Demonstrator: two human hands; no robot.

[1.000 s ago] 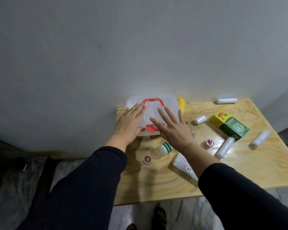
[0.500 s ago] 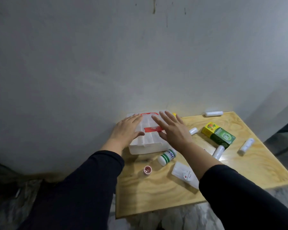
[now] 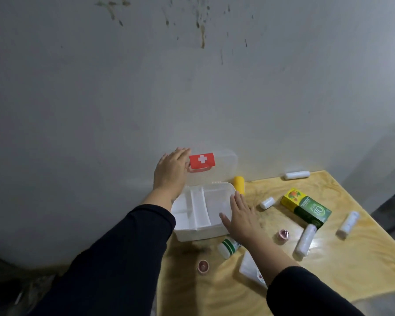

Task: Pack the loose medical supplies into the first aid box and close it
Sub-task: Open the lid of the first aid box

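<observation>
The translucent first aid box (image 3: 198,233) stands open at the table's back left, showing a white divided tray. Its lid (image 3: 224,167) is raised against the wall, with a red cross label (image 3: 201,160). My left hand (image 3: 171,172) holds the lid's left edge by the red handle. My right hand (image 3: 240,215) lies flat, fingers apart, against the box's right side. Loose supplies lie to the right: a yellow roll (image 3: 239,183), a yellow-green carton (image 3: 306,207), several white rolls (image 3: 304,240), a green-striped bottle (image 3: 229,247), two small tape rolls (image 3: 283,235) and a white packet (image 3: 249,269).
The wooden table (image 3: 214,290) stands against a stained grey wall (image 3: 192,87). Its front and right edges drop to a dark floor. One white roll (image 3: 297,174) lies near the back edge, another (image 3: 348,224) near the right edge.
The box was shut with both hands on the lid. Now the lid is swung up to the wall under my left hand, and my right hand has dropped to the box's right side.
</observation>
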